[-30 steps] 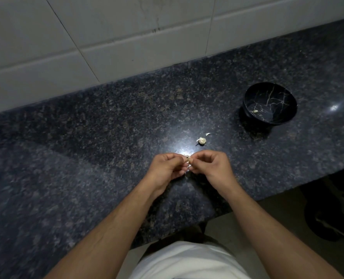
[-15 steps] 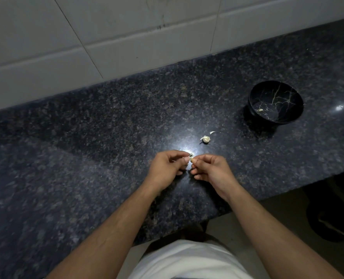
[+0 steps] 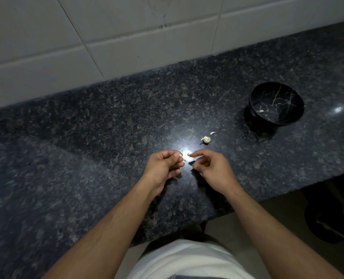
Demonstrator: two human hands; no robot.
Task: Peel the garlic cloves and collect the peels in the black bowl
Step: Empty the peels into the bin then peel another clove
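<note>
Two hands work left of the black bowl [image 3: 294, 117]. Farthest from it, the left hand [image 3: 163, 168] pinches a garlic clove [image 3: 180, 155] at its fingertips; nearer, the right hand [image 3: 211, 170] pinches a peel scrap [image 3: 189, 155]. Papery skin looks light and tears easily, so it is best taken by its loose edge. Another clove [image 3: 206, 139] lies between hands and bowl.

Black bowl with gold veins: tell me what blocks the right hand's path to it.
Nothing visible does. Between the right hand and the black bowl with gold veins lies bare speckled granite counter; the loose garlic clove sits just left.
</note>
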